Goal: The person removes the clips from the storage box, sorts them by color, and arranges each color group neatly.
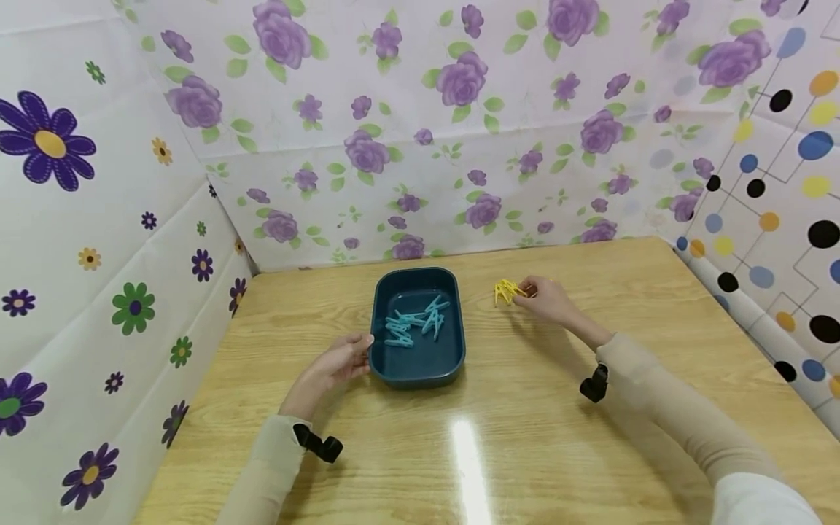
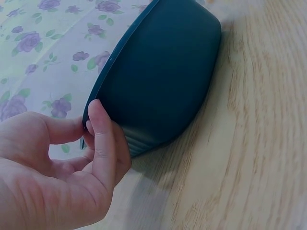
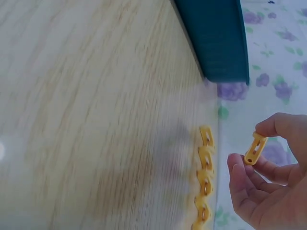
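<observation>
My left hand (image 1: 340,359) pinches the left rim of a dark teal plastic bin (image 1: 420,373), thumb and fingers on its edge. Several light blue clothespins (image 1: 400,332) lie inside on the bin's floor. To the right of the bin, my right hand (image 1: 547,299) holds a yellow clothespin (image 3: 255,148) between thumb and fingertips. More yellow clothespins (image 3: 205,177) stand in a row on the table beside that hand in the right wrist view. From the head view, part of the yellow group (image 1: 505,291) is hidden behind the fingers.
The wooden table (image 1: 538,437) runs back to a flowered cloth wall (image 1: 420,189). Patterned cloth walls also close off the left and right sides. A black camera strap (image 1: 316,442) sits on the left wrist, and another black camera mount (image 1: 594,384) on the right.
</observation>
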